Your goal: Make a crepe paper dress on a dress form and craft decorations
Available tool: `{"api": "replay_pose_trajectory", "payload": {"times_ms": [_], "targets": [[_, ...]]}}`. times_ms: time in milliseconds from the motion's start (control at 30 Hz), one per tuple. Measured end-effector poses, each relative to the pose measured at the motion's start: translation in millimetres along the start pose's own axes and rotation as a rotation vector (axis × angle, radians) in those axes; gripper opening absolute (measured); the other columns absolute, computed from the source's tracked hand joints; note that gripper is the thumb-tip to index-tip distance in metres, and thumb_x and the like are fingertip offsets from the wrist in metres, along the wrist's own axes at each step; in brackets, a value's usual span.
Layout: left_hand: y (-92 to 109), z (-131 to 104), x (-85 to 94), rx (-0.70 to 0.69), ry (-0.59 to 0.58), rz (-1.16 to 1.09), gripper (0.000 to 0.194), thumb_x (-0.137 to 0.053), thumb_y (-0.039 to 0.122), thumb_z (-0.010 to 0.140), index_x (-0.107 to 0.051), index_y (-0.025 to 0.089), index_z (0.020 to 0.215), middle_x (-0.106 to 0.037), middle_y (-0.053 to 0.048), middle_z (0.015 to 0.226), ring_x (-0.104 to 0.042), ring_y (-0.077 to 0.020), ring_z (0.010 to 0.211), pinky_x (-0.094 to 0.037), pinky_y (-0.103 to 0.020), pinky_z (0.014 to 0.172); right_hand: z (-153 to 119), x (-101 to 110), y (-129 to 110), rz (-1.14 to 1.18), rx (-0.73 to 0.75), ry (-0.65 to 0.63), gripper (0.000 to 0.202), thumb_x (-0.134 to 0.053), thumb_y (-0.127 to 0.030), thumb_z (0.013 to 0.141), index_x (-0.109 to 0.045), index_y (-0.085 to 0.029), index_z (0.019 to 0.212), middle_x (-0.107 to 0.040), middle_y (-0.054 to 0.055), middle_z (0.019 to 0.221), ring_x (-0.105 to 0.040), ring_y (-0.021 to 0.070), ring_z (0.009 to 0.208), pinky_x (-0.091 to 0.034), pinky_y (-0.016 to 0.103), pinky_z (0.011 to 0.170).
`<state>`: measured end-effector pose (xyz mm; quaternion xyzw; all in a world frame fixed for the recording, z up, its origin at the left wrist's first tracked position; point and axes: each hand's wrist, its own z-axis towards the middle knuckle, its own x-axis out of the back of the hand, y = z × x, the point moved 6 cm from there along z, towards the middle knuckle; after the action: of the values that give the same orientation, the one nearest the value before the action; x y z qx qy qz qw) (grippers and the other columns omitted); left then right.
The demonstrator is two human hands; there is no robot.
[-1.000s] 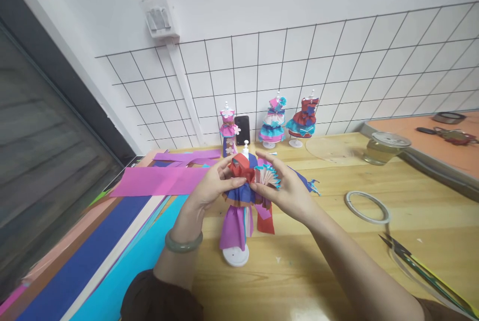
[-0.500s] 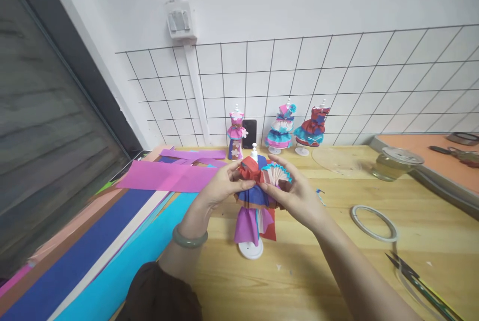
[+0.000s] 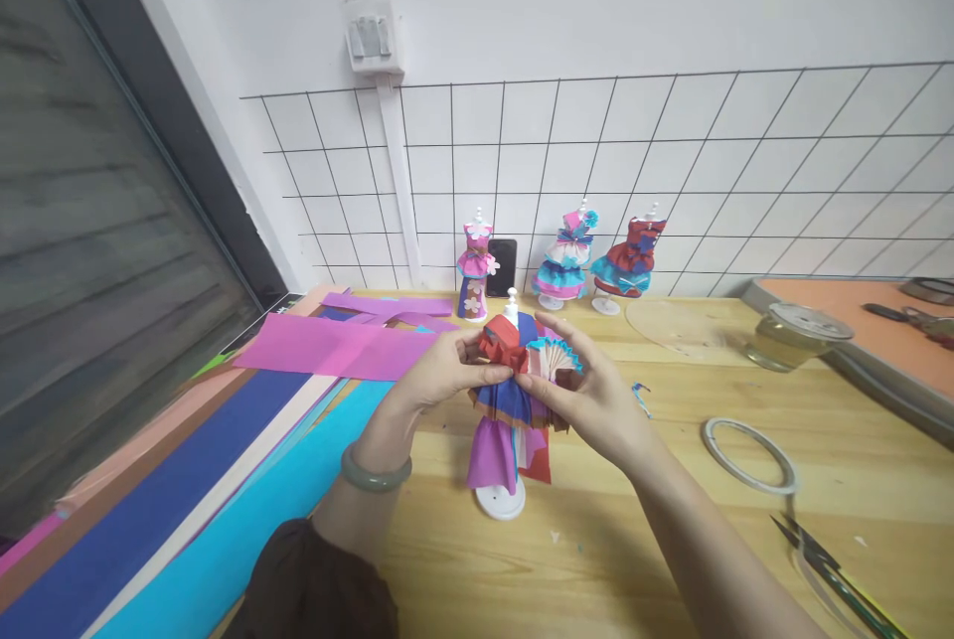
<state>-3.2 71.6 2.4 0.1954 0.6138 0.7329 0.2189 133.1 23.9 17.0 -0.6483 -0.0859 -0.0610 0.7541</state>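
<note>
A small white mannequin [image 3: 501, 500] stands upright in the middle of the table, dressed in a paper dress [image 3: 508, 407] of red, blue, pink and purple layers. My left hand [image 3: 451, 366] pinches the waist from the left, its thumb just below a red bow [image 3: 504, 349]. From the right my right hand [image 3: 585, 386] grips the dress, thumb at the waist beside the other thumb. A pleated fan with blue edging [image 3: 556, 359] shows between its thumb and raised index finger. Some of the fingertips are hidden behind the dress.
Three dressed mannequins [image 3: 475, 266] and a phone [image 3: 503, 266] stand along the wall. Coloured paper strips [image 3: 328, 346] cover the left side. At the right are a tape roll [image 3: 749, 455], scissors [image 3: 827, 564], a glass jar [image 3: 797, 336] and an orange mat [image 3: 879, 321].
The view has shifted slightly. Both hands keep their hold at the waist, and the red bow and dress front show a little more clearly between them.
</note>
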Motion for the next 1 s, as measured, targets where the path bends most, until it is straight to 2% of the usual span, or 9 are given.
{"api": "replay_pose_trajectory", "payload": {"times_ms": [100,200,400,700,1000], "targets": [[-1.0,0.1,0.8,0.004,0.006,-0.009,0.042,-0.073,0.027,0.062,-0.062,0.015,0.101,-0.066,-0.009,0.100,-0.060,-0.0218,0.093,-0.046,-0.032,0.080,-0.8,2.7,-2.3,0.014,0.020,0.000,0.064,-0.065,-0.032,0.070,-0.038,-0.025,0.127,-0.058,0.004,0.088,-0.046,0.0062,0.041,-0.042,0.022,0.034],[-1.6,-0.1,0.5,0.011,-0.001,-0.030,0.043,-0.073,0.027,0.062,-0.062,0.015,0.101,-0.066,-0.008,0.099,-0.060,-0.0209,0.091,-0.046,-0.032,0.079,-1.4,3.2,-2.9,0.045,0.049,-0.037,0.061,-0.063,-0.032,0.072,-0.038,-0.026,0.127,-0.057,0.006,0.097,-0.049,0.0067,0.045,-0.045,0.023,0.038],[-2.7,-0.6,-2.2,0.023,-0.026,-0.068,0.036,-0.073,0.027,0.062,-0.064,0.015,0.095,-0.067,-0.007,0.093,-0.061,-0.0191,0.087,-0.046,-0.031,0.079,-1.2,-1.7,0.8,0.068,0.062,-0.105,0.060,-0.060,-0.032,0.075,-0.036,-0.026,0.128,-0.060,0.003,0.085,-0.057,0.0118,0.052,-0.049,0.025,0.044],[1.8,-1.6,-6.4,0.026,-0.067,-0.050,0.035,-0.072,0.026,0.063,-0.064,0.017,0.095,-0.066,-0.006,0.095,-0.060,-0.0185,0.090,-0.046,-0.028,0.078,-0.3,-0.8,3.1,0.010,0.060,-0.009,0.064,-0.061,-0.030,0.072,-0.033,-0.028,0.129,-0.058,0.001,0.082,-0.049,0.0086,0.042,-0.045,0.023,0.035],[2.2,-1.9,-7.0,0.007,-0.051,-0.007,0.032,-0.072,0.027,0.063,-0.064,0.014,0.091,-0.066,-0.008,0.092,-0.060,-0.0191,0.088,-0.047,-0.030,0.078,-8.1,0.6,-5.7,-0.189,0.172,0.063,0.059,-0.058,-0.030,0.075,-0.035,-0.026,0.130,-0.060,0.002,0.083,-0.052,0.0110,0.049,-0.047,0.025,0.042]]}}
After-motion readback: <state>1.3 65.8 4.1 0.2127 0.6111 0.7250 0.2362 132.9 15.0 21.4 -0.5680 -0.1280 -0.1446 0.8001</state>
